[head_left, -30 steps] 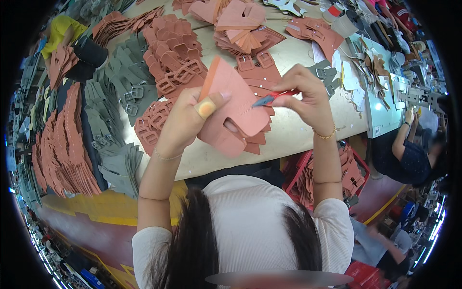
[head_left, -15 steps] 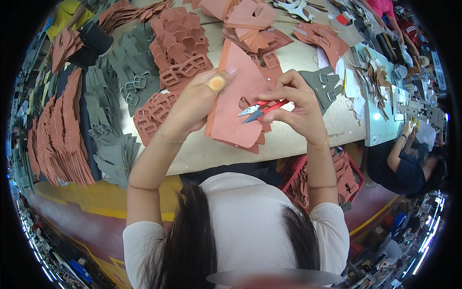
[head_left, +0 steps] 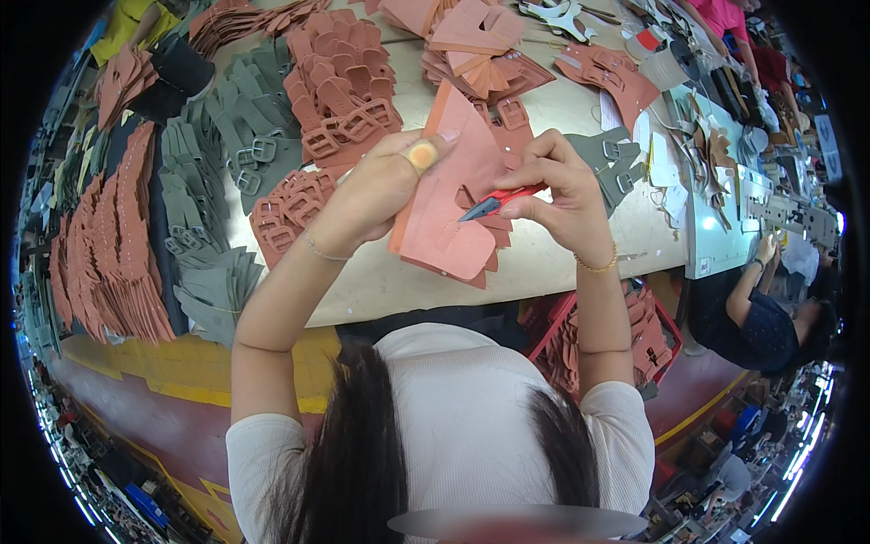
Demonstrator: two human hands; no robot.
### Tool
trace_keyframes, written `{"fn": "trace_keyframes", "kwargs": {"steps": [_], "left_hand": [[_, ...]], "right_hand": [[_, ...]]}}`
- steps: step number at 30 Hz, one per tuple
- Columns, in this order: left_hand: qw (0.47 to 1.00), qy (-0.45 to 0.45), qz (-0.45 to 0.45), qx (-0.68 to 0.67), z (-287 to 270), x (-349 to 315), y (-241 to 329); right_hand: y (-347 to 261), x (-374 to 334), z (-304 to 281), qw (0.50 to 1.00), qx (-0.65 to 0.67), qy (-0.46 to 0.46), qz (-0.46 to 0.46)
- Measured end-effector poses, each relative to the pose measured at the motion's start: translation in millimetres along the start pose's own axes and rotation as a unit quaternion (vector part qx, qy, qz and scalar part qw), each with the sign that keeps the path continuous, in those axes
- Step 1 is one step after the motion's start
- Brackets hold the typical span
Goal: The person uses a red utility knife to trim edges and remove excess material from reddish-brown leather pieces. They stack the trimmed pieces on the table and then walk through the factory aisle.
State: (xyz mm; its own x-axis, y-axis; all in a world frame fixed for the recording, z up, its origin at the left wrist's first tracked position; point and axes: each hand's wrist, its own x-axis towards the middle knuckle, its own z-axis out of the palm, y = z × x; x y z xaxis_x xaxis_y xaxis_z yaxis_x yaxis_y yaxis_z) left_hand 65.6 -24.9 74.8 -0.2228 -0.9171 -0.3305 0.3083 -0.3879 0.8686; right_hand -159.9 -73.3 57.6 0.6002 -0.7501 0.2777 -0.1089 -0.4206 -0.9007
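Pinched along its left edge by my left hand (head_left: 390,177), a stack of coral leather pieces (head_left: 444,222) is raised over the table; the top piece has a cut-out near its right side. The left thumb, wearing a round pale pad, presses on top while the fingers are hidden beneath. My right hand (head_left: 557,190) grips red-handled thread snips (head_left: 507,199) between thumb and fingers. Their blades are together, and the tip points left over the top piece, just below the cut-out. Whether the tip touches the leather I cannot tell.
Coral straps with buckles (head_left: 340,91) and grey-green straps (head_left: 195,199) are heaped on the left of the table. More coral pieces (head_left: 476,45) lie at the back. A red crate (head_left: 672,317) of coral parts stands below the front edge. Another person (head_left: 752,308) works at the right.
The snips' blades have closed and now sit a little further right. The leather stack and my left hand have shifted slightly right.
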Motion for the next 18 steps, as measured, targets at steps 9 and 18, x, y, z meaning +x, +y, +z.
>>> {"fn": "trace_keyframes", "kwargs": {"steps": [9, 18], "left_hand": [[0.999, 0.022, -0.009, -0.026, 0, 11, -15], [0.999, 0.011, -0.027, -0.014, 2, 17, -13]], "right_hand": [[5, -5, -1, 1.000, 0.028, -0.010, -0.010], [8, -10, -3, 0.999, 0.012, -0.010, 0.042]]}}
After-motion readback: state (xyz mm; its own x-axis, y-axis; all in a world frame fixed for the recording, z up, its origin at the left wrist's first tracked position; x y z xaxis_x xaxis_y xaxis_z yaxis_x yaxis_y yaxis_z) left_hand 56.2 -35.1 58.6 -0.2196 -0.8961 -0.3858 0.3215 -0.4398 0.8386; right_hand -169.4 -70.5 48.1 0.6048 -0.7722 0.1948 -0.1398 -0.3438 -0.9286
